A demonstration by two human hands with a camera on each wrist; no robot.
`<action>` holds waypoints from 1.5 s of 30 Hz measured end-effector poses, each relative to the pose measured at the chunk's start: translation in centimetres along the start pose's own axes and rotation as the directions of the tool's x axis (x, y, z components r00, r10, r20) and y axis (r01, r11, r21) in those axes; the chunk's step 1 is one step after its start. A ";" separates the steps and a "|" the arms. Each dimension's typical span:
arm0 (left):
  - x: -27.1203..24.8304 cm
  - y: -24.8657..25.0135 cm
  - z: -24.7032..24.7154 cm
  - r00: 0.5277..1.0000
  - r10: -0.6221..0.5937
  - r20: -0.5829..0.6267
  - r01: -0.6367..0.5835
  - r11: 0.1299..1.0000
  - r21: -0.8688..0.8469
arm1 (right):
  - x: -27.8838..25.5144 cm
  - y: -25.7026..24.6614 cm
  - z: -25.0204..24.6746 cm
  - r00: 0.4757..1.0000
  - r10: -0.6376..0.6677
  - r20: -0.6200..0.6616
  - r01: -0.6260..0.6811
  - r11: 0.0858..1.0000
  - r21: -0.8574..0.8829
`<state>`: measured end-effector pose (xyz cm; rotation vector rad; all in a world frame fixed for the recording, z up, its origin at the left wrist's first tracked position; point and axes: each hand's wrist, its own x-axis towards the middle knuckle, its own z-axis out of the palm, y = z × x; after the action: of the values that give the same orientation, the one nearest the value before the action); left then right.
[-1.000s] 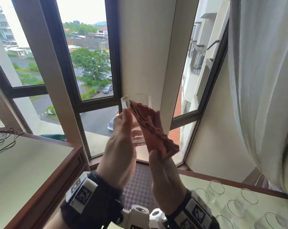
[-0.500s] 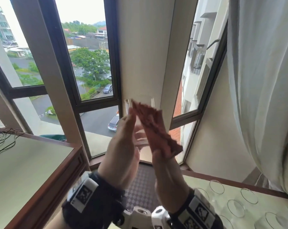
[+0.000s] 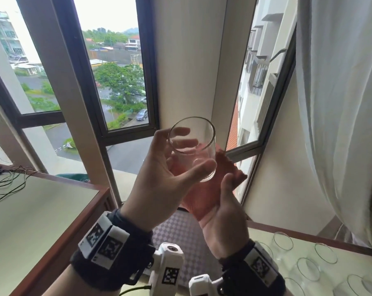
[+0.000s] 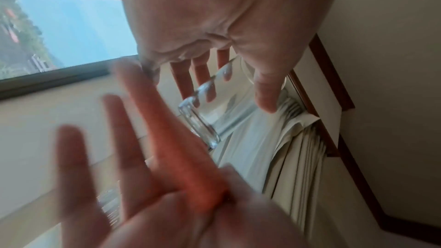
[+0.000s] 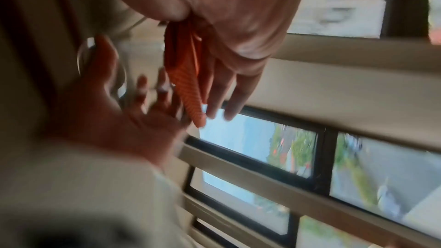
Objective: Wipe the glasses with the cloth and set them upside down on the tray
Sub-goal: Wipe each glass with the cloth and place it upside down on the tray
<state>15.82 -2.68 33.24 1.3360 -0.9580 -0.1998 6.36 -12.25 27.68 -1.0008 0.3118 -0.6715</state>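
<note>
Clear round drinking glass (image 3: 191,149) now tipped mouth-up toward camera, gripped by left hand (image 3: 159,180); orange waffle-weave cloth (image 3: 204,189) pulled off, pinned under right hand (image 3: 221,218) thumb.

Count: one glass (image 3: 193,148) in my left hand (image 3: 159,182), one orange cloth (image 3: 232,169) in my right hand (image 3: 221,223), at least six spare glasses (image 3: 308,269) at lower right, some cut off at the edge, so exact total unclear.
</note>
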 end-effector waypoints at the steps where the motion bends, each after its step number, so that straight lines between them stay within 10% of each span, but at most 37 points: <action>1: -0.2 -0.1 -0.1 1.000 0.013 0.004 -0.013 1.000 0.021 | 0.1 -0.7 0.3 1.000 0.022 0.008 -0.023 0.993 0.114; 6: -1.0 -0.5 -1.2 0.987 0.134 -0.088 -0.100 0.943 0.318 | 0.0 -2.1 0.6 1.000 0.018 -0.016 -0.012 0.935 0.355; 10: -1.5 -0.3 -2.3 0.981 0.122 -0.152 -0.071 0.950 0.304 | -0.9 -2.9 0.5 0.959 -0.277 -0.053 0.281 0.957 0.069; 12: -1.8 -0.4 -2.6 0.986 0.108 -0.125 -0.073 0.965 0.252 | 0.0 -2.8 1.0 0.948 -0.289 0.137 0.308 0.939 -0.153; 17: -2.7 -0.9 -2.3 0.997 0.052 -0.061 -0.040 0.981 0.190 | 0.7 -4.3 0.5 0.752 -0.547 0.367 0.651 0.700 -0.292; 22: -3.8 -1.3 -1.5 0.995 0.096 -0.010 -0.095 0.993 0.069 | 0.9 -5.9 -0.8 0.896 -0.429 0.117 0.423 0.741 -0.521; 27: -3.4 -1.3 -1.2 0.988 0.121 -0.095 -0.117 0.992 0.049 | -1.4 -3.5 -1.7 0.964 -0.265 0.006 0.256 0.928 -0.270; 29: -3.0 -1.5 -1.3 0.990 0.058 -0.128 -0.051 0.997 0.056 | -2.3 -2.0 -1.4 0.952 -0.299 0.059 0.290 0.829 -0.478; 32: -2.9 -1.5 -1.5 0.995 0.026 -0.095 -0.019 0.997 0.081 | -2.5 -1.7 -0.9 0.763 -0.561 0.322 0.563 0.332 -0.756; 34: -3.2 -1.4 -1.6 0.998 0.041 -0.051 -0.037 0.996 0.083 | -1.7 -3.2 -0.8 0.683 -0.580 0.445 0.663 0.236 -0.710; 37: -3.9 -1.6 -1.8 0.996 0.091 0.018 -0.092 0.992 0.090 | -1.0 -5.7 -1.2 0.708 -0.575 0.410 0.675 0.380 -0.632; 42: -4.2 -2.6 -1.4 0.994 0.104 -0.021 -0.104 0.995 -0.007 | -2.0 -5.7 -2.3 0.940 -0.298 0.168 0.341 0.865 -0.368; 45: -3.7 -2.8 -1.5 0.992 0.063 -0.107 -0.066 0.998 -0.024 | -2.8 -3.5 -2.8 0.938 -0.318 0.139 0.335 0.726 -0.600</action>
<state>15.58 -0.04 29.11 1.2762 -0.9042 -0.0916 1.41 -13.60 29.04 -1.7279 0.3435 -0.9024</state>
